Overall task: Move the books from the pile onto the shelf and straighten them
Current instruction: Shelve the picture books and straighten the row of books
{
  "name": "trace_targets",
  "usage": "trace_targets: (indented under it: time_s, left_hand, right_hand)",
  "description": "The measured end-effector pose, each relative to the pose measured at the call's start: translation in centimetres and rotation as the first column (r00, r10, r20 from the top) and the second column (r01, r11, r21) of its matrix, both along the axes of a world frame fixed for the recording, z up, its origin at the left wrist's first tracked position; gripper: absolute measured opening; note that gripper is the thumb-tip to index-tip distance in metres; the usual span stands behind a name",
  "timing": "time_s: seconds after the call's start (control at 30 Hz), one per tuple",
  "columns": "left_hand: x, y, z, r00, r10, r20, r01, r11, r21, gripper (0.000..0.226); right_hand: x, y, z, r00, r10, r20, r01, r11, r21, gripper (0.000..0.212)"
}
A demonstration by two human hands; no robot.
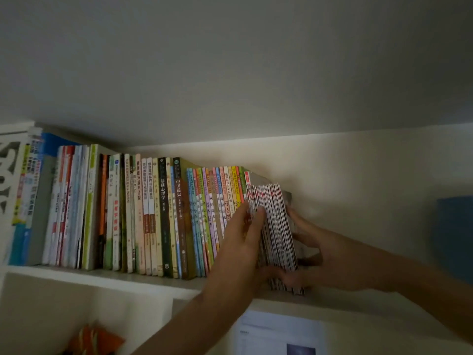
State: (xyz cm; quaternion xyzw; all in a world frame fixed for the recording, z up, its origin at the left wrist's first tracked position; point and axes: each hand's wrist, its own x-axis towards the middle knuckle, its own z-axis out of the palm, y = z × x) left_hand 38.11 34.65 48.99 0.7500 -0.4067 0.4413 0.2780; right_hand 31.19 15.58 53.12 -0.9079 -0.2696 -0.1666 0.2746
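We note a white shelf carrying a long upright row of books, tallest at left, shorter toward the right. Right of the row the back wall is bare; a blue panel sits at far right. A printed sheet hangs under the shelf; an orange item lies lower left. A bundle of thin books stands at the row's right end, tilted. Our left hand presses its left face and spines, fingers curled. Our right hand clasps its right side, thumb underneath.

Orange object, white paper below.
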Motion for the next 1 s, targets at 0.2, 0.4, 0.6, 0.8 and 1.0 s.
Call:
trace_targets:
  time_s: [0.2,0.4,0.6,0.8,1.0]
  left_hand:
    - [0.7,0.9,0.7,0.995,0.018,0.101,-0.032,0.989,0.145,0.104]
    - [1.3,2.3,1.5,0.999,0.037,0.030,-0.043,0.975,0.219,0.112]
    - [1.2,2.1,1.4,0.996,0.065,0.068,-0.079,0.972,0.220,0.111]
    - [1.5,1.0,1.8,0.977,0.125,0.173,-0.166,0.953,0.252,0.106]
    - [2.4,2.1,1.2,0.992,-0.094,0.080,0.079,0.982,0.171,0.103]
  right_hand:
    - [1.5,0.2,-0.2,0.992,-0.098,0.077,0.096,0.995,0.031,0.113]
    - [1.9,0.1,0.5,0.984,-0.147,0.097,0.140,0.987,0.076,0.141]
    - [2.1,0.7,1.3,0.980,-0.197,0.038,0.196,0.980,0.011,0.139]
    - [1.7,2.3,3.4,0.965,-0.261,0.014,0.257,0.958,0.124,0.124]
    - [0.9,3.8,4.3,0.959,-0.274,-0.072,0.281,0.953,0.115,0.104]
